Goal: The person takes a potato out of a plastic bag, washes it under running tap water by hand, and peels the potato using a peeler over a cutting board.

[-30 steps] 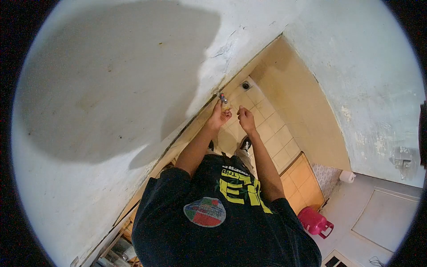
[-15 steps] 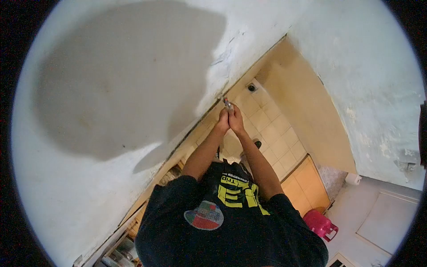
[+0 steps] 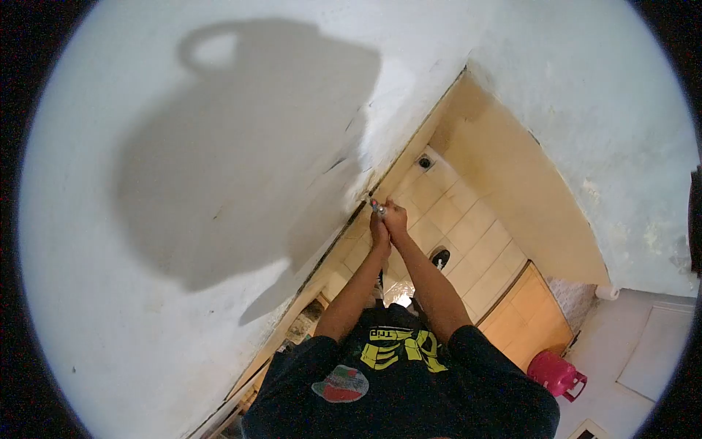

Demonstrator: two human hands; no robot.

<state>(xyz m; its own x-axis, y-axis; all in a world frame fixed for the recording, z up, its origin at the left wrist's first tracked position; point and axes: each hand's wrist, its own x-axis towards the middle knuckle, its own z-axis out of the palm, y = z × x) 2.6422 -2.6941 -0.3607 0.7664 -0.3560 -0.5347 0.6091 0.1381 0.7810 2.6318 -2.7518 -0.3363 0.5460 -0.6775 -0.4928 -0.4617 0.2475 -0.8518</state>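
Note:
Both my hands are together near the middle of the view, close to where the pale wall point(image 3: 175, 175) meets the tan lower band. My left hand point(image 3: 379, 230) is closed around a small silvery faucet-like fitting point(image 3: 379, 210) with a reddish spot at its tip. My right hand point(image 3: 395, 219) presses against it from the other side, its fingers wrapped round the same fitting. The fitting's far end lies close to the wall; whether it is joined to the wall cannot be made out.
Below are the tiled floor point(image 3: 468, 219), a round drain point(image 3: 425, 162) and a dark shoe point(image 3: 440, 257). A pink gas cylinder point(image 3: 554, 374) stands at the lower right, beyond an orange panel point(image 3: 528, 314). A large shadow covers the left wall.
The view has shifted, so hands, drain and cylinder appear lower and further right. My right hand's fingers have moved higher around the fitting.

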